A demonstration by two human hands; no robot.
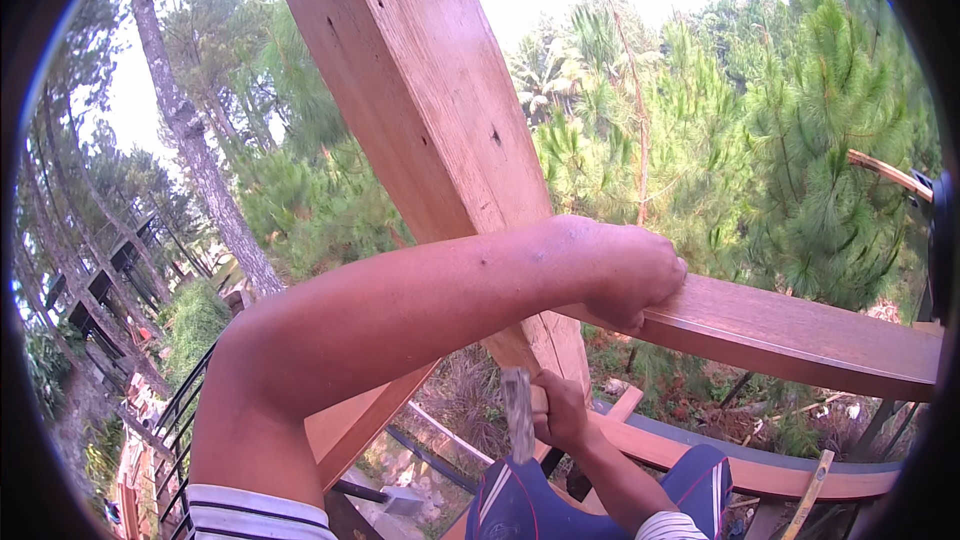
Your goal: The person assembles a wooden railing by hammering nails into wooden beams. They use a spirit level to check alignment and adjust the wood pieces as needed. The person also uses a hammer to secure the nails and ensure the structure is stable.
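The person's left arm enters from the lower left, sharply bent at the elbow, with its striped sleeve (258, 512) at the bottom edge. The forearm runs almost level to the right, passing in front of the tall wooden post (455, 110). At its end the left hand (635, 275) bends downward at the wrist, knuckles to the right, over the near end of the brown rail (790, 335). Its fingers are curled and appear clamped on the rail, though the far ones are hidden from view. The rail stretches from beside the post toward the right rim.

The right forearm rises from the lower edge, slanting up and to the left, much lower than the other arm. The right hand (565, 412) is closed in a fist around the handle of a hammer-like tool, its fingers folded together. The tool's worn grey head (518, 415) stands nearly upright just left of the fist, in front of the lower post and above the person's dark blue shorts (540, 505). Whether the head touches the post cannot be told. A curved board (740, 462) passes below the rail.
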